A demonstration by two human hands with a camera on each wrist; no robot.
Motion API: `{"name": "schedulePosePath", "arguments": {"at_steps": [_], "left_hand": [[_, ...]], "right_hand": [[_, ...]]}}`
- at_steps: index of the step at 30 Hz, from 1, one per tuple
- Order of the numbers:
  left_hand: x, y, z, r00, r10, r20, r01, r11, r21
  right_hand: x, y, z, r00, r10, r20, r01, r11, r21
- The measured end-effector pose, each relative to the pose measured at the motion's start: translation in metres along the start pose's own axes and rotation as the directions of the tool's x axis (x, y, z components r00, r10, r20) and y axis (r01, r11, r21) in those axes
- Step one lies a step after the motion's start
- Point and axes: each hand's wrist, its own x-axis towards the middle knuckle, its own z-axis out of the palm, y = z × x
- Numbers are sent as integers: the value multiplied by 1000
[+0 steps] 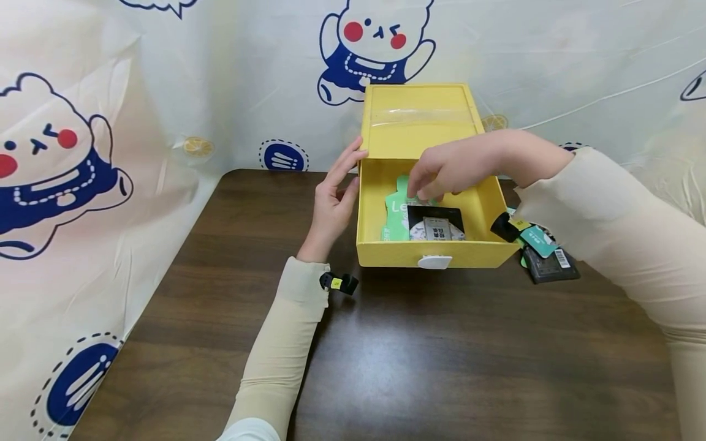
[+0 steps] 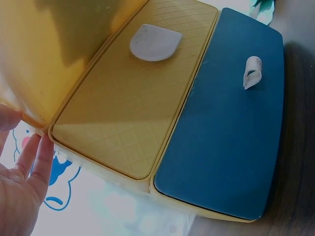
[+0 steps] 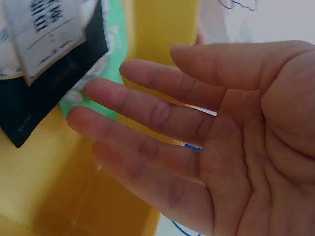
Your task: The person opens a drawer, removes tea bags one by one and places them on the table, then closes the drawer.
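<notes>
A yellow drawer (image 1: 366, 214) stands pulled out of a small drawer unit (image 1: 416, 131). Inside lie a green card-like packet (image 1: 394, 211) and a black packet (image 1: 455, 217) with a grey label; the black one partly covers the green. My right hand (image 1: 455, 168) reaches down into the drawer, fingertips at the green packet. In the right wrist view, that hand (image 3: 197, 128) has its fingers extended and nothing in its palm. My left hand (image 1: 333, 205) rests its fingers against the unit's left side, where the drawer meets the body. In the left wrist view, its fingertips (image 2: 44, 147) touch the yellow edge.
Beneath the open drawer are another yellow drawer front (image 2: 118, 98) with a white pull and a blue drawer front (image 2: 226, 113) with a white loop. Right of the unit, a dark packet (image 1: 551, 266) and a teal packet (image 1: 538, 241) lie on the brown table (image 1: 441, 349). A printed curtain hangs behind.
</notes>
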Motion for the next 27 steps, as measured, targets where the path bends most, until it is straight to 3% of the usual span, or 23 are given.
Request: {"name": "schedulePosePath", "arguments": {"at_steps": [8,11,19,27], "left_hand": [[0,-1,0,1000,10,4,-10,1000,0],[0,0,0,1000,6,5,-6,1000,3],[-1,0,0,1000,1,5,-1,1000,12],[0,0,-1,1000,0,2,0,1000,21]], "right_hand": [[10,5,4,998,-43,40,47,995,-92],[10,0,4,998,-24,56,28,997,-77],[14,-3,7,987,125,98,-131,990,52],[17,3,5,995,66,69,-67,998,17]]}}
